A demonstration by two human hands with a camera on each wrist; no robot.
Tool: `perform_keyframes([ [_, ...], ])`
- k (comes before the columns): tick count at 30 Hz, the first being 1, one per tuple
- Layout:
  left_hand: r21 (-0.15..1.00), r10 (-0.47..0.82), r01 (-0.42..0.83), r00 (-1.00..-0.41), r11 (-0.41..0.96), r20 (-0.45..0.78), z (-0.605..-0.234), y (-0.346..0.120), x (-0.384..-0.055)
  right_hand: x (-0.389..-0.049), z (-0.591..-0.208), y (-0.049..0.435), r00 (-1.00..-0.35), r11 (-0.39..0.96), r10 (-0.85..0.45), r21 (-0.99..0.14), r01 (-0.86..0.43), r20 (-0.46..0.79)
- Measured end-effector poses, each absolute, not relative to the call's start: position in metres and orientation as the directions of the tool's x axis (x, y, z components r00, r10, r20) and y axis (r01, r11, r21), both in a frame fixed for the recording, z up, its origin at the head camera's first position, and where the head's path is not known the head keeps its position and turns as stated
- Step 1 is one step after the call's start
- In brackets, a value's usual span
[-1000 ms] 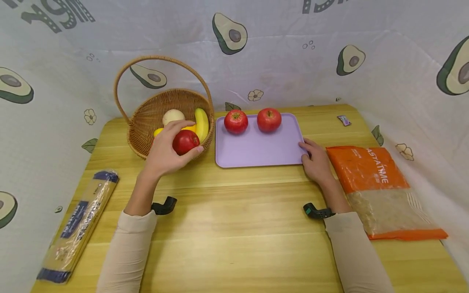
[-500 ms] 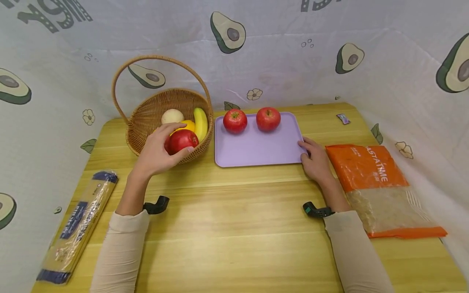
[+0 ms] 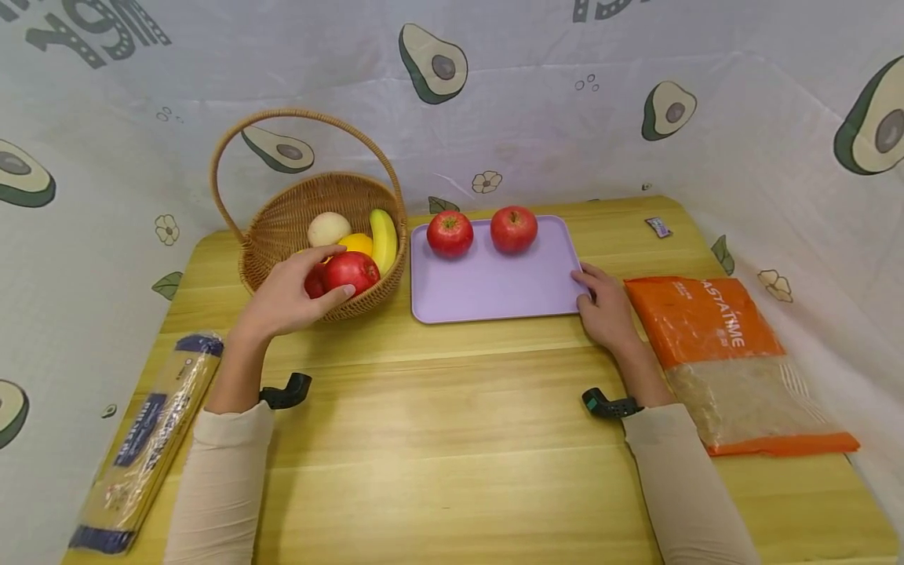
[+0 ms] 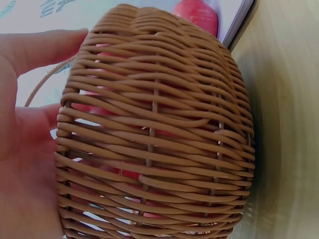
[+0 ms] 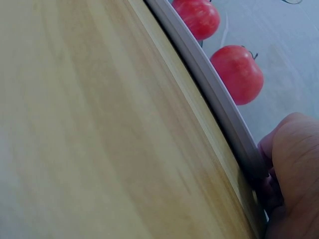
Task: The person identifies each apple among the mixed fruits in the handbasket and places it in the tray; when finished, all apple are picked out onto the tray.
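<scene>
At the front of the wicker basket point(image 3: 321, 188), my left hand point(image 3: 286, 298) hovers over the fruit, thumb and fingers spread wide. A red apple point(image 3: 351, 272) lies just beyond the fingertips; another dark red fruit point(image 3: 315, 281) is partly hidden under the hand. The left wrist view shows the hand beside the basket's woven wall point(image 4: 154, 124). My right hand point(image 3: 607, 310) grips the right rim of the lilac tray point(image 3: 494, 290), also seen in the right wrist view. On the tray's back part sit a red apple point(image 3: 450, 234) and a second red apple point(image 3: 513, 230).
The basket also holds a banana point(image 3: 384, 242), an orange-yellow fruit point(image 3: 357, 243) and a pale round fruit point(image 3: 328, 229). A long noodle packet point(image 3: 151, 439) lies at left, an orange pasta bag point(image 3: 734, 365) at right. A small purple wrapper point(image 3: 658, 227) lies at back right.
My left hand has shifted left off the front apple, uncovering more of the orange-yellow fruit and a second dark red one. The right hand stays at the tray's rim.
</scene>
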State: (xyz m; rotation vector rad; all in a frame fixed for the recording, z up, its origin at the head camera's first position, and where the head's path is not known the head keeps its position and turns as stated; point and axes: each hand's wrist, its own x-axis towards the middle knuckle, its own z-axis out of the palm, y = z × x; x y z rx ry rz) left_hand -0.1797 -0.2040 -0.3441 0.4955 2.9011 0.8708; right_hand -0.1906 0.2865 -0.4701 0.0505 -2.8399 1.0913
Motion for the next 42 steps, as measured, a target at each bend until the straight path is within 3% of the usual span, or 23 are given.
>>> perform_keyframes([
  [18, 0.471, 0.429, 0.320, -0.892, 0.822, -0.142, -0.346, -0.213, -0.198, -0.191, -0.468, 0.288, -0.994, 0.740, 0.002, -0.668, -0.070, 0.106],
  [30, 0.519, 0.384, 0.297, -0.921, 0.802, -0.065, -0.353, -0.211, -0.198, -0.188, -0.471, 0.285, -0.991, 0.743, -0.015, -0.661, -0.101, 0.134],
  [37, 0.625, 0.303, 0.290, -0.949, 0.725, 0.089, -0.354, -0.207, -0.201, -0.190, -0.473, 0.287, -0.989, 0.741, -0.004, -0.663, -0.101, 0.145],
  [42, 0.624, 0.259, 0.298, -0.953, 0.723, 0.155, -0.355, -0.204, -0.203, -0.191, -0.474, 0.287, -0.991, 0.740, -0.005, -0.665, -0.094, 0.135],
])
